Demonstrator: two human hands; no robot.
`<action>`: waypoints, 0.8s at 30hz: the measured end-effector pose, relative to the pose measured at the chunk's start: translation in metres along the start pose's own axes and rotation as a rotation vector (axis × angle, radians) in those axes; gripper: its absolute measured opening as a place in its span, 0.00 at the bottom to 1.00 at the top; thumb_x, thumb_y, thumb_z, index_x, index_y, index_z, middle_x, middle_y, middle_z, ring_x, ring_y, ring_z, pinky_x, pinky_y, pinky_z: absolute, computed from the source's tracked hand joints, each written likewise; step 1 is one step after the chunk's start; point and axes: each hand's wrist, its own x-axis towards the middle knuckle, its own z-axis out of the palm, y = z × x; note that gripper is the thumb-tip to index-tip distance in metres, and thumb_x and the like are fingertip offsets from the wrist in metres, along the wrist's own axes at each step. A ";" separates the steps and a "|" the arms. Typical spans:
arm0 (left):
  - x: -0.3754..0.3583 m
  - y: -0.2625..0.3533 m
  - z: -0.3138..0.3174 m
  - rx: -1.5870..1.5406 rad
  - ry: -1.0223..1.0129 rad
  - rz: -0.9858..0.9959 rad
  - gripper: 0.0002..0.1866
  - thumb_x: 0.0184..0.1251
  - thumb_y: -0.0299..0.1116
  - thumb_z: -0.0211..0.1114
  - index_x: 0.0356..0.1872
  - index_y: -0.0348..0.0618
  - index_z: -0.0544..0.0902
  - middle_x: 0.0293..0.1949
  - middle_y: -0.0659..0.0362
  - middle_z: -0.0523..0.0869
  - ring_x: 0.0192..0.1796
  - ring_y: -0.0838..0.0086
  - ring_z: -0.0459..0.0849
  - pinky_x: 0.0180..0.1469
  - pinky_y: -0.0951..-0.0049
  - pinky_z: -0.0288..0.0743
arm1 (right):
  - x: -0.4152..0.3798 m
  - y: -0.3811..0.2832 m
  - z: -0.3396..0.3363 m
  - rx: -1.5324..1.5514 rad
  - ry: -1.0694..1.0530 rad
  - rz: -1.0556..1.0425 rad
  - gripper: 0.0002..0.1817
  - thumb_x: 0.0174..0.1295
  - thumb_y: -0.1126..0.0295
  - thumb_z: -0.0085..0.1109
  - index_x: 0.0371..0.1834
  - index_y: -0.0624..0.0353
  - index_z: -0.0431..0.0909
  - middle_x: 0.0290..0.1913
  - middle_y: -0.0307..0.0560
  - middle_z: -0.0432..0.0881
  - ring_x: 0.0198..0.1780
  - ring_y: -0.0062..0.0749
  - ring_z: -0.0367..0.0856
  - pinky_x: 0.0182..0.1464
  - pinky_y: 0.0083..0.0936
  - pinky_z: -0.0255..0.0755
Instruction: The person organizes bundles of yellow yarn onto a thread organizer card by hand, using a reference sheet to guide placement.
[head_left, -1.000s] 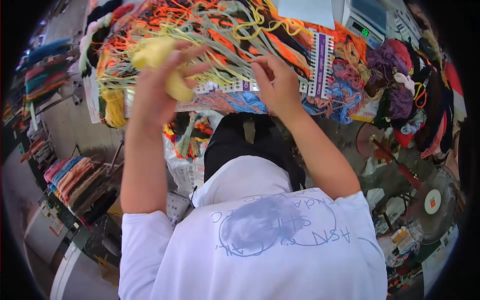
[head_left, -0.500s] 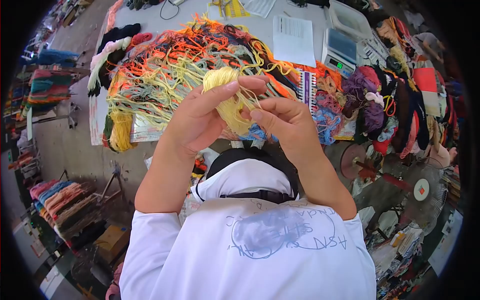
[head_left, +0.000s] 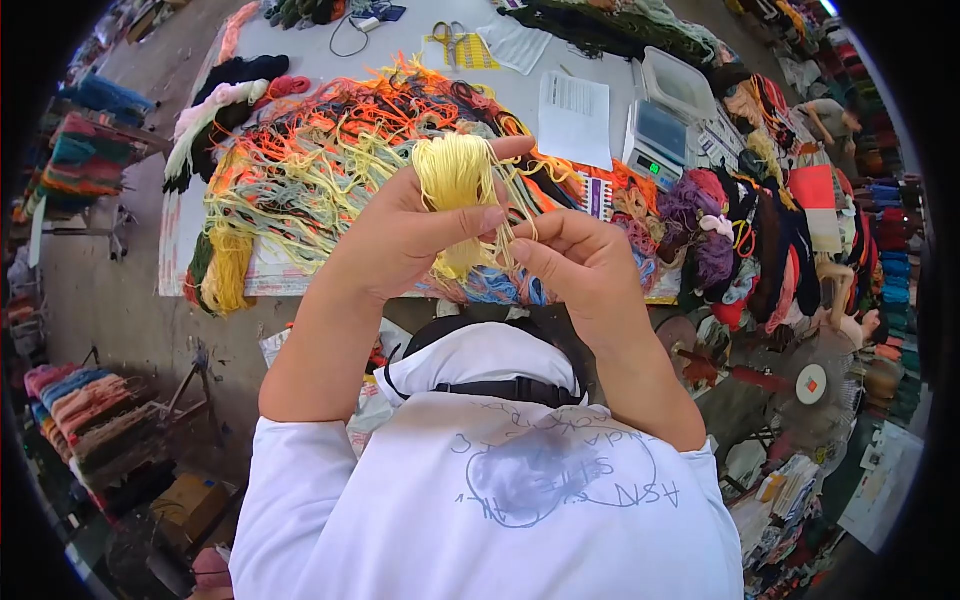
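Note:
A bundle of pale yellow yarn point(head_left: 455, 178) is looped around my left hand point(head_left: 425, 225), whose thumb presses across its front while the index finger points right. My right hand point(head_left: 570, 255) pinches loose yellow strands between thumb and fingertips, just right of the bundle. Beneath and beyond both hands spreads a large tangled heap of orange, yellow, grey and black yarn point(head_left: 300, 170) on the table.
On the white table point(head_left: 400, 40) are scissors point(head_left: 450, 42), a printed sheet point(head_left: 573, 115), a digital scale point(head_left: 657, 140), a clear tray point(head_left: 678, 82) and purple yarn point(head_left: 708, 205). A fan point(head_left: 810, 384) stands at the right. Another person's arm point(head_left: 835, 290) shows beyond the dark yarn.
My left hand has turned, bringing its thumb lower across the bundle and showing more of the yarn's looped top. My right hand still pinches strands. The view has shifted, showing more of the table's far side.

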 end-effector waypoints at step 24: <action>0.017 -0.024 0.056 0.072 0.164 -0.078 0.31 0.55 0.24 0.66 0.62 0.32 0.66 0.35 0.60 0.80 0.35 0.79 0.79 0.38 0.78 0.74 | -0.008 0.000 -0.063 0.272 -0.201 0.002 0.04 0.60 0.75 0.57 0.33 0.64 0.74 0.31 0.38 0.79 0.34 0.14 0.76 0.36 0.13 0.72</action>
